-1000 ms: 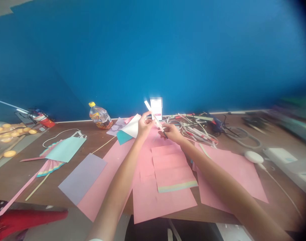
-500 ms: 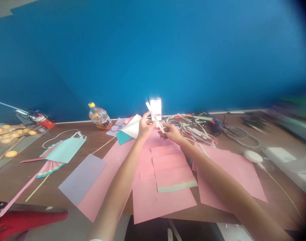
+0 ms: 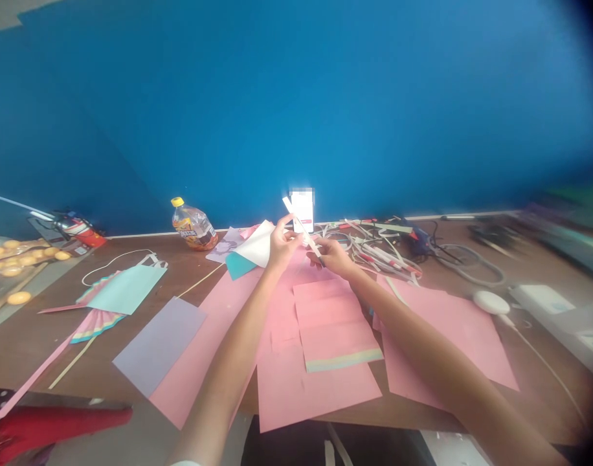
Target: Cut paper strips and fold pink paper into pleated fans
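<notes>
Slight shift only: two hands (image 3: 281,247) (image 3: 336,257), one white strip (image 3: 310,241).

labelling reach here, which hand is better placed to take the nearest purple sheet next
Probably the left hand: the purple sheet lies left of the left forearm, which the right hand would have to cross.

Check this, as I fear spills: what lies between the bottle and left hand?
In the head view, lavender paper, pink paper and a curled white-and-teal sheet nearest the left hand.
</notes>
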`<state>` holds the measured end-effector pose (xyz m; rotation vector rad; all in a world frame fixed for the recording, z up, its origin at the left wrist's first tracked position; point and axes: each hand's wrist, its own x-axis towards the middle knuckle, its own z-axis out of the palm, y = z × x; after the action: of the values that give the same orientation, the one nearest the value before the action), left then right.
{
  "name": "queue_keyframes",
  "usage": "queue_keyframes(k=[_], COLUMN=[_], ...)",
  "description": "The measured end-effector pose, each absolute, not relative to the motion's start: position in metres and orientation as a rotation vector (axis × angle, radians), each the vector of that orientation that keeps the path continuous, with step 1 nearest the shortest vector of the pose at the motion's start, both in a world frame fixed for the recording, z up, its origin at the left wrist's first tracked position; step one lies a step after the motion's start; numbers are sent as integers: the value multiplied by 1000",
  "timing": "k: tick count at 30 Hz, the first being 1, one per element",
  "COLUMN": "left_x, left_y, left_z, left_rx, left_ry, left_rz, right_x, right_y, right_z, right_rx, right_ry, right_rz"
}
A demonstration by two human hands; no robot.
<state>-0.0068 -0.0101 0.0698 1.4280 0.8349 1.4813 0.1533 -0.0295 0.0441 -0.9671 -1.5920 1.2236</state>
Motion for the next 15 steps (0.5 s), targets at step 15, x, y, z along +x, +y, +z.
queue_keyframes(k=[15], left_x=[-16], left_y=[5], left_z=[67], left_rx=[1374], left_ry=[893], left_rz=[1685], right_x=[153], right_y=[-30], right_z=[43], right_rx=[-958], right_ry=[-1615], right_rz=[1283])
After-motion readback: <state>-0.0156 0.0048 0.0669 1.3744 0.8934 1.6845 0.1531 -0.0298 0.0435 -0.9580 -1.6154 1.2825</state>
